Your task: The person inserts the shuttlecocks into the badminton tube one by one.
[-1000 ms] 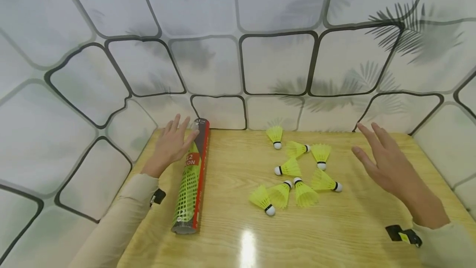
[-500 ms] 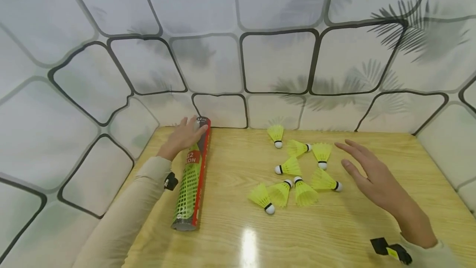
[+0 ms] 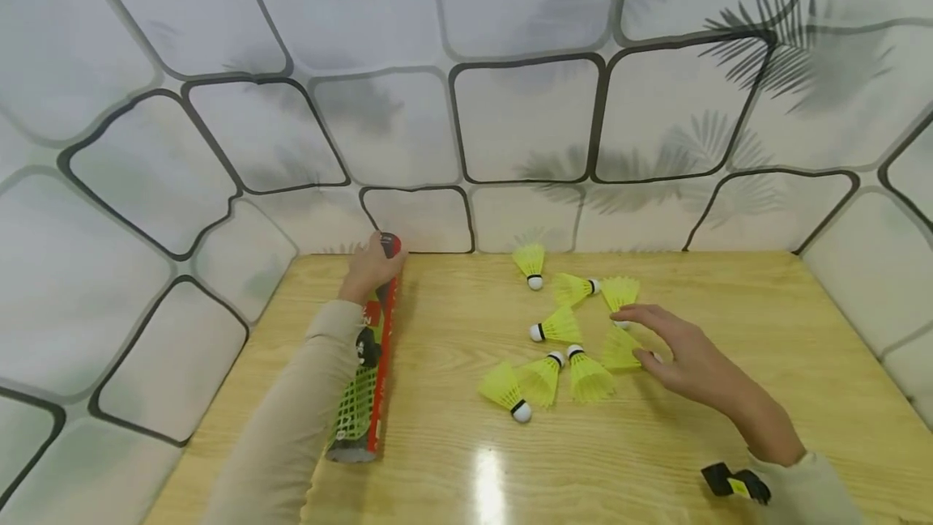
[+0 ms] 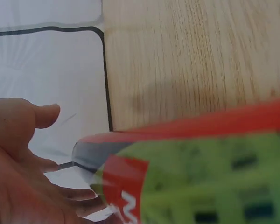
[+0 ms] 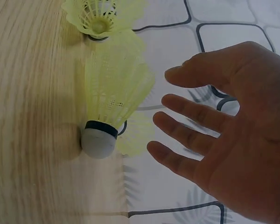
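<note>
A shuttlecock tube point(image 3: 357, 403), clear with green netting print and a red stripe, lies lengthwise on the left of the table. Over its far end is my left hand point(image 3: 370, 270); in the left wrist view that hand's fingers spread around the tube's end, the thumb apart from it. Several yellow shuttlecocks with white tips lie to the right. My right hand point(image 3: 692, 359) hovers beside the rightmost shuttlecock point(image 3: 619, 347), partly covering it. In the right wrist view, thumb and fingers are parted, with a gap to the nearest shuttlecock point(image 5: 114, 88).
The wooden table point(image 3: 437, 330) meets a patterned cloth wall point(image 3: 525, 120) at the back and sides. One shuttlecock point(image 3: 531, 264) lies near the back edge. Another shuttlecock point(image 3: 508, 390) lies nearest the front. Light glares off the front of the table.
My left hand has moved right and down over the tube's far end. My right hand has come left and lower toward the shuttlecocks. The tube and shuttlecocks lie as before.
</note>
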`<action>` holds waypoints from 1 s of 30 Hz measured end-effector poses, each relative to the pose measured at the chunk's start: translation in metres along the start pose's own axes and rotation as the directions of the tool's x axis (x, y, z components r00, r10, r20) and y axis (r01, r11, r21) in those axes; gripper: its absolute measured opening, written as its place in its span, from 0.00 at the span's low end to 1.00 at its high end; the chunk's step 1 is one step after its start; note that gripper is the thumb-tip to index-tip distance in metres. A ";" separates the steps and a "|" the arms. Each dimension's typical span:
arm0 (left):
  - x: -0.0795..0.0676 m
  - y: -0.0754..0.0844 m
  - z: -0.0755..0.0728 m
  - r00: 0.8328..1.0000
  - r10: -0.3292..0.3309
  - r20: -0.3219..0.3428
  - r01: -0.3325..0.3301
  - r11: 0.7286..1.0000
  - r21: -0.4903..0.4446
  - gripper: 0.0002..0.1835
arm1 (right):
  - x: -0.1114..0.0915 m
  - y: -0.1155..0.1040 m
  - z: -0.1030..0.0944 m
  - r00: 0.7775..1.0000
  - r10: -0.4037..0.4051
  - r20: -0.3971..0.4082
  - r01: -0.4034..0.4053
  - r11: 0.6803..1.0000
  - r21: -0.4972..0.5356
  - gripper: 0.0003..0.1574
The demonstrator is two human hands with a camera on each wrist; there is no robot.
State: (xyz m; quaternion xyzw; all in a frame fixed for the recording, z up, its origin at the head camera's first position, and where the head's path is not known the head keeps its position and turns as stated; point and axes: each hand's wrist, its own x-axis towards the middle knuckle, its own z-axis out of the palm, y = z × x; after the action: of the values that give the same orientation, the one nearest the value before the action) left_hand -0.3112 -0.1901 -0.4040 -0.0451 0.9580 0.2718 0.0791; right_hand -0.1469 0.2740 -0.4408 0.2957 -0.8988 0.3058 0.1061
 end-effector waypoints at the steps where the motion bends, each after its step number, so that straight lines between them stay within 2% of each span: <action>1: 0.002 0.000 0.001 1.000 -0.019 0.011 0.019 1.000 0.002 0.45 | 0.000 0.002 0.001 1.000 -0.008 0.007 0.008 1.000 -0.005 0.35; 5: 0.008 0.000 0.005 0.996 -0.080 0.029 0.079 0.997 0.014 0.48 | 0.001 0.007 0.006 0.999 -0.025 0.022 0.025 1.000 -0.012 0.34; 11: 0.011 -0.014 0.013 0.989 -0.148 0.000 0.148 0.989 -0.019 0.53 | 0.006 0.013 0.013 0.997 -0.062 0.038 0.061 0.998 0.026 0.31; 14: 0.011 -0.020 0.017 0.989 -0.145 -0.004 0.145 0.989 -0.034 0.54 | 0.005 0.016 0.014 0.997 -0.065 0.052 0.064 0.998 0.018 0.29; 21: 0.004 -0.030 0.023 0.994 -0.099 -0.053 0.098 0.995 -0.035 0.51 | 0.005 0.019 0.010 0.997 -0.077 0.019 0.078 0.992 -0.098 0.27; 27: 0.004 -0.032 0.028 0.994 -0.047 -0.094 0.044 0.999 -0.031 0.47 | 0.001 0.020 -0.001 0.999 -0.024 -0.024 0.021 0.991 -0.136 0.24; 30: 0.007 -0.031 0.028 0.995 -0.009 -0.096 0.004 0.998 -0.059 0.46 | -0.002 0.019 -0.006 0.999 -0.012 -0.047 0.004 0.987 -0.163 0.22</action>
State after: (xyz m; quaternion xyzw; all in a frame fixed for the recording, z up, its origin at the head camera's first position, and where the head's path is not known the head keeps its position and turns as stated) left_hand -0.3103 -0.2013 -0.4446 -0.0636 0.9521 0.2973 0.0325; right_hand -0.1569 0.2907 -0.4463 0.2824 -0.9167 0.2379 0.1526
